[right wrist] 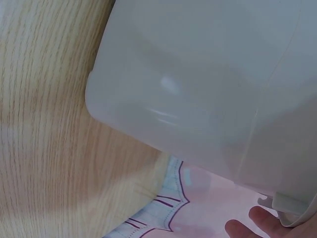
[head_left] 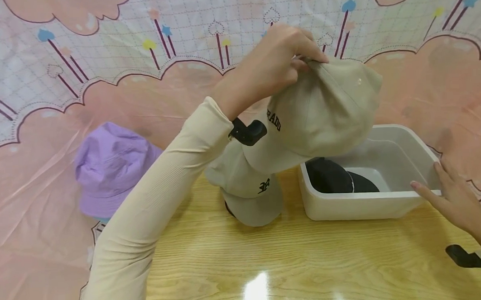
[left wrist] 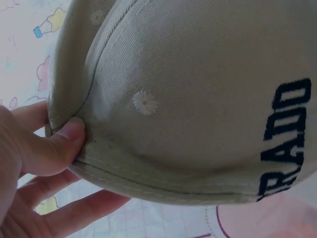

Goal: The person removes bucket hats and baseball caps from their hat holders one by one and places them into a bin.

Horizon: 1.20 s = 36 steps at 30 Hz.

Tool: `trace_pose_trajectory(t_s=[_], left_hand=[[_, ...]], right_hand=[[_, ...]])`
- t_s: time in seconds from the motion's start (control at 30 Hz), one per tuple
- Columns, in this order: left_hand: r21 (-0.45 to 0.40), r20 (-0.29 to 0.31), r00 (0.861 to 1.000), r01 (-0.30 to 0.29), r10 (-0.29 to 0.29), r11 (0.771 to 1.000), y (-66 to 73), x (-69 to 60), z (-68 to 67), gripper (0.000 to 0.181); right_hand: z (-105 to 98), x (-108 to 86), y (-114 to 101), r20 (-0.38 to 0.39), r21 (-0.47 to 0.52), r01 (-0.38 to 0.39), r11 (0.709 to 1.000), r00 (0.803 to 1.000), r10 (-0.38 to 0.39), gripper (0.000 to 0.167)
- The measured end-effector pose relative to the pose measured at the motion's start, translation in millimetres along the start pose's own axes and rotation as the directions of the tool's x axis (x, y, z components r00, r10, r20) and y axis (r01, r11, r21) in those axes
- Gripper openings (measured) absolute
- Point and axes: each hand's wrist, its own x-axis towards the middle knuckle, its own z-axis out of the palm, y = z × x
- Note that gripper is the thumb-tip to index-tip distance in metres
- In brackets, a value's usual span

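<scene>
My left hand pinches the edge of a beige baseball cap between thumb and fingers, holding it up near the white bin. Dark letters ending in "RADO" show on the cap's front in the left wrist view, where the thumb presses on the cloth. Inside the bin lies a black cap. My right hand rests at the bin's right front corner, its fingers fairly straight against the rim. The bin's outer wall fills much of the right wrist view.
Another beige cap with a dark emblem sits on the wooden table, left of the bin, with something dark under it. Farther left is a purple bucket hat, a bit of blue showing beneath. A patterned pink-and-white cloth hangs behind.
</scene>
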Motion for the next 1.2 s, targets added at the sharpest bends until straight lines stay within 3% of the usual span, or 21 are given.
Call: trace_pose_trajectory(t_s=[0.13,0.53,0.8,1.03,1.2], left_hand=[[0.022,0.036,0.999,0.018,-0.019,1.0,5.6,11.3,3.0,0.04],[0.029,0.071,0.997,-0.045,0.043,0.999,15.2,42.1,23.8,0.046],[-0.025,0.108,0.992,-0.067,0.069,0.997,19.3,58.4,49.9,0.043],[-0.077,0.148,0.987,-0.049,0.06,0.996,21.9,69.4,75.4,0.041],[-0.068,0.166,0.984,-0.055,0.066,0.996,23.8,73.6,90.9,0.04]], right_hand=[[-1,-0.2,-1,0.003,0.003,-0.005,1.0,1.0,0.005,0.085],[-4,-3.4,-1,0.005,0.033,-0.007,0.999,1.0,0.007,0.083],[-2,-1.6,-2,0.027,0.059,-0.045,0.997,0.999,0.043,0.084],[-1,-2.5,-2,0.018,0.056,-0.033,0.998,0.999,0.032,0.083],[-2,-1.4,-2,0.007,0.059,-0.025,0.998,1.0,0.025,0.083]])
